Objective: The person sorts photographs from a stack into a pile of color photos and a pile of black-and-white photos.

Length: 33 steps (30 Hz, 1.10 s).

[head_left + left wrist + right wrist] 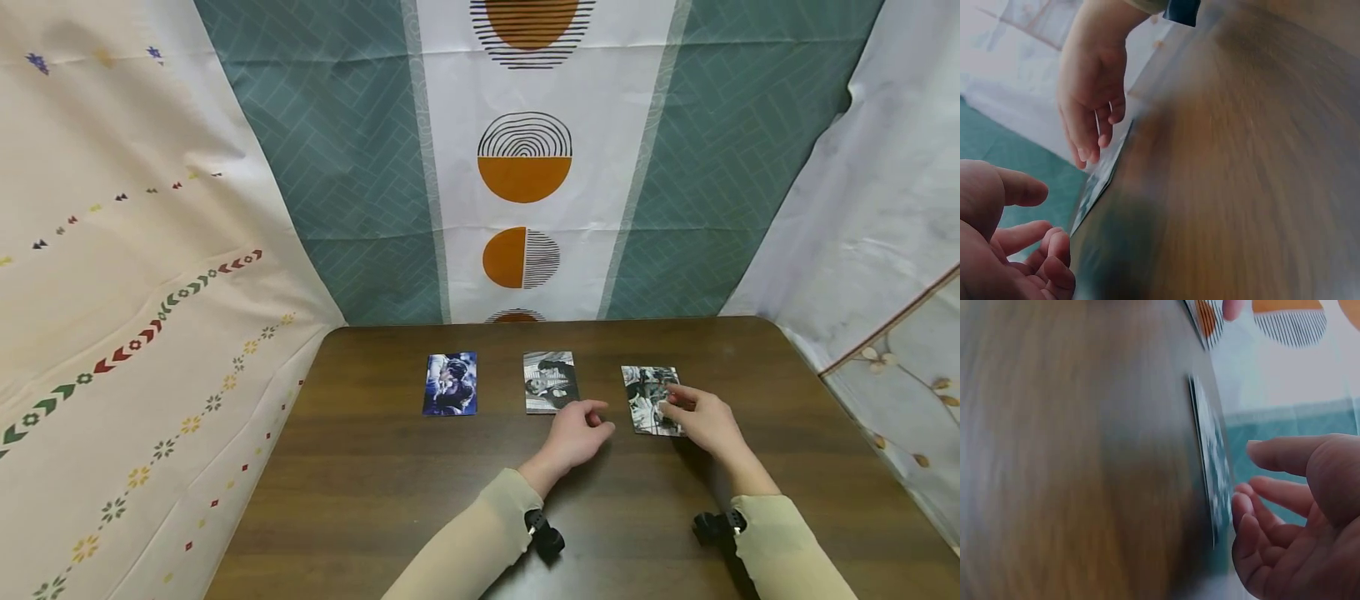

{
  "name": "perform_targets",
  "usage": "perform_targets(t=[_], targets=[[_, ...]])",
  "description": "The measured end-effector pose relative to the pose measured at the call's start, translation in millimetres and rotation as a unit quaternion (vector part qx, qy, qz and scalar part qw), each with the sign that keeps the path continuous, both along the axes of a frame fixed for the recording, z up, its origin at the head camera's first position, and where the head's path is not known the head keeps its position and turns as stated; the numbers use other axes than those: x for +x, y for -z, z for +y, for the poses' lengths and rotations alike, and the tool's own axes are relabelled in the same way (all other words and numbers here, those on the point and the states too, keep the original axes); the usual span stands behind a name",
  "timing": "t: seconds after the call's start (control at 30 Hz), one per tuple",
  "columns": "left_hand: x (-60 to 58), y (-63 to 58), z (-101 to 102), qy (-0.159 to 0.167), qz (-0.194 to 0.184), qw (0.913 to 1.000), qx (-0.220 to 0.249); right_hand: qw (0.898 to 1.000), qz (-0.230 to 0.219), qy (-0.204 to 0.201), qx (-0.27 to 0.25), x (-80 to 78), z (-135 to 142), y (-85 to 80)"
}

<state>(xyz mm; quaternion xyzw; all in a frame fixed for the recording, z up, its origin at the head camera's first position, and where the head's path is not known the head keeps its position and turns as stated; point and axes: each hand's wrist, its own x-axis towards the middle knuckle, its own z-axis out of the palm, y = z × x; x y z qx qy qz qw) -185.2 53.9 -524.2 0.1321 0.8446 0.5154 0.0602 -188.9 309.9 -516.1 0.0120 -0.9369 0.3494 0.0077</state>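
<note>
Three picture cards lie in a row on the brown table. A blue-toned picture card is on the left, a black-and-white picture card in the middle, and another black-and-white picture card on the right. My left hand hovers at the near right corner of the middle card, fingers loosely bent around nothing. Over the right edge of the right card is my right hand, thumb and fingers apart. In the right wrist view, a gap shows between the right hand and the card lying flat.
The wooden table has rounded far corners. Patterned cloth hangs behind it, with a green and white curtain at the back and pale cloths on both sides. A black wrist camera sits on the left sleeve, another on the right.
</note>
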Motion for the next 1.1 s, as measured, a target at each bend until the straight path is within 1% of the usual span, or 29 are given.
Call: perform_targets(t=[0.1,0.2,0.4,0.53,0.73,0.83,1.1], targets=[[-0.5,-0.3,16.1,-0.002,-0.008,0.9997,-0.021,1.000,-0.015,0.019,0.012,3.9,12.7,2.3],[-2.7,-0.1,28.5,-0.009,-0.008,0.9988,-0.047,0.999,-0.025,0.027,0.018,6.3,20.3,4.4],[-6.3,1.6,44.3,-0.021,-0.002,0.9925,-0.121,0.998,-0.042,0.035,0.020,7.8,25.1,6.1],[-7.1,1.5,51.0,-0.029,0.009,0.9841,-0.175,0.997,-0.053,0.042,0.028,7.1,25.1,4.4],[-5.3,0.4,59.6,-0.035,0.029,0.9658,-0.255,0.996,-0.065,0.049,0.030,6.7,25.1,2.1],[-4.4,-0.7,61.8,-0.035,0.036,0.9604,-0.274,0.996,-0.070,0.054,0.019,6.5,24.4,1.6],[-6.0,1.9,64.1,-0.033,0.018,0.9598,-0.278,0.992,-0.093,0.076,-0.042,6.6,24.2,1.9]])
